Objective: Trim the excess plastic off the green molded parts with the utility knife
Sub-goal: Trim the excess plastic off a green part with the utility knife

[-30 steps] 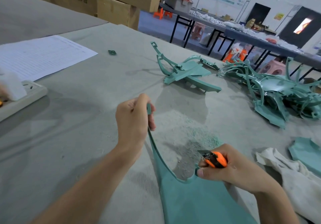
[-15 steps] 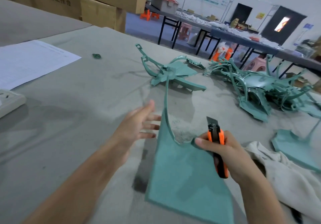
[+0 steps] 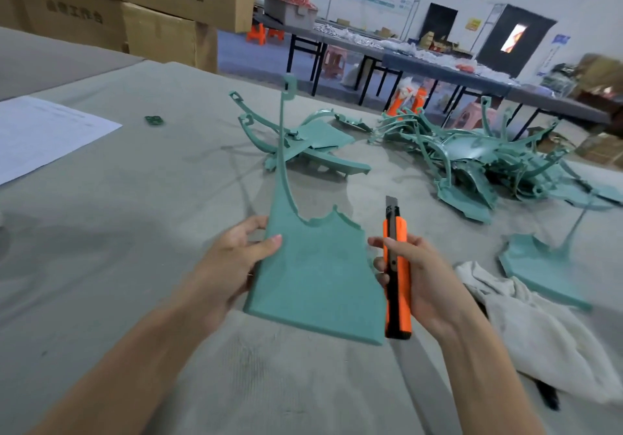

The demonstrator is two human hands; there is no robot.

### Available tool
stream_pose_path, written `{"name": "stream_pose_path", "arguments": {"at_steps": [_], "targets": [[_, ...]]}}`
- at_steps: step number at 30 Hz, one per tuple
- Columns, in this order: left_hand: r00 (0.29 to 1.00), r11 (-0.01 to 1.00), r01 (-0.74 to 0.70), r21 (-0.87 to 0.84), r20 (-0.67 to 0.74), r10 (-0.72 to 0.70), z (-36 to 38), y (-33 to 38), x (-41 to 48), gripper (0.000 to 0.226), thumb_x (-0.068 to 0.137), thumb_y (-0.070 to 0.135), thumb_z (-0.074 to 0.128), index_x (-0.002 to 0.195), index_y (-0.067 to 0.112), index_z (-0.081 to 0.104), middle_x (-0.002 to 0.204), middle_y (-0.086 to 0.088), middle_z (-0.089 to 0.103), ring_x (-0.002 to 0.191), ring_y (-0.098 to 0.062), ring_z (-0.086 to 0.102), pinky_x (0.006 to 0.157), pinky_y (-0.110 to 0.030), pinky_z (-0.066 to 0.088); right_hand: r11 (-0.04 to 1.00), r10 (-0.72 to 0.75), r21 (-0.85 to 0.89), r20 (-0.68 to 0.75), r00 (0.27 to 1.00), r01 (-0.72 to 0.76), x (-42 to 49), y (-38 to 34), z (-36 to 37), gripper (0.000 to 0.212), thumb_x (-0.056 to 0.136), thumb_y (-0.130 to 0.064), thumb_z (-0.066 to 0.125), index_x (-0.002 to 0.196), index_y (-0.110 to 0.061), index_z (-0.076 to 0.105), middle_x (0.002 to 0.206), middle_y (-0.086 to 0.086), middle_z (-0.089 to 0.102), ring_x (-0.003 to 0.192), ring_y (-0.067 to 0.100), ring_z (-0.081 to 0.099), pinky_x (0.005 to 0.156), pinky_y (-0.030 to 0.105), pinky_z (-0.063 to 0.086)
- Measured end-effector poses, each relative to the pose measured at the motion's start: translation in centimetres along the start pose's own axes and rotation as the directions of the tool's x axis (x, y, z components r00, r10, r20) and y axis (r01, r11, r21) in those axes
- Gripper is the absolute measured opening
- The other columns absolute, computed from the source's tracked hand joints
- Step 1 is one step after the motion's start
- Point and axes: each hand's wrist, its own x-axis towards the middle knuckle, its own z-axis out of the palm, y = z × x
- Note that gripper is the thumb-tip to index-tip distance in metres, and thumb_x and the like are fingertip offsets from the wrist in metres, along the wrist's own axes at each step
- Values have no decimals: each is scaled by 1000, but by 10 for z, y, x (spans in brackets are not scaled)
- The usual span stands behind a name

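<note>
I hold a green molded part up in front of me, its flat panel low and its thin curved arm rising to a small clip at the top. My left hand grips the panel's left edge, thumb on the front face. My right hand holds the orange utility knife upright beside the panel's right edge, blade out and pointing up. The blade is clear of the part.
Two loose green parts lie beyond on the grey table, and a tangled pile of green parts sits at the right. Another green part and a white cloth lie near my right hand. Paper lies far left. Cardboard boxes stand behind.
My left hand let go of the thin arm, then took hold of the panel's left edge. The part was raised and turned upright. The knife moved off the part and now points up.
</note>
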Motion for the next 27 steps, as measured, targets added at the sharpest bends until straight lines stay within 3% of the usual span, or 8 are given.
{"name": "stream_pose_path", "arguments": {"at_steps": [2,7,9,12,17,23,25,27], "targets": [[999,998,-33,-50,-37,31,-4,4,0,13,92,12,56,93,22,65,92,-8,75,68,-16,72,53,-21,54,1000,-1,10,9,1000,1,2,1,-3,34,93,-3,58,126,1,49,97,13,66,59,14,59,49,24,50],[988,989,-91,-119,-137,74,-11,10,2,13,93,10,56,98,19,65,92,-8,75,66,-15,71,53,-20,55,997,-73,-19,35,997,74,4,3,-8,22,102,-9,50,121,-1,55,107,15,73,77,22,71,62,32,59],[986,989,-94,-117,-148,76,-12,11,1,13,93,11,55,100,18,64,93,-8,75,67,-16,71,54,-20,55,992,-104,-66,49,993,107,3,3,-8,19,103,-12,47,117,-4,57,103,16,73,73,25,69,62,36,59],[988,994,-80,-77,-141,68,-11,10,0,14,94,12,56,102,18,65,93,-7,75,69,-16,71,52,-20,53,970,-143,-192,36,989,147,0,3,-6,17,104,-18,49,109,-8,62,88,10,71,57,21,59,52,30,52],[988,995,-65,-69,-142,55,-8,9,-2,14,94,12,56,100,20,66,92,-6,75,68,-15,72,50,-19,52,884,-257,-425,-89,962,197,-4,1,-1,39,98,-41,57,81,-8,70,62,2,55,47,16,46,43,25,40],[987,995,-59,-75,-154,47,-7,9,-1,13,93,12,57,99,20,66,89,-4,76,66,-14,71,49,-19,51,751,-430,-617,-185,884,236,-7,4,1,68,83,-70,56,60,-7,63,47,-1,51,45,15,44,53,34,38],[987,996,-56,-70,-156,45,-8,9,-1,13,93,13,57,100,20,65,90,-4,76,67,-14,71,50,-19,52,653,-514,-724,-208,832,223,-9,4,1,80,71,-82,53,56,-4,53,44,2,50,45,15,40,53,33,35],[986,996,-54,-69,-161,42,-8,10,-1,13,93,14,57,102,20,65,91,-4,76,68,-14,72,50,-18,52,507,-595,-845,-201,778,169,-11,3,1,79,64,-88,52,51,-11,37,41,-1,40,42,13,31,50,29,29]]}}
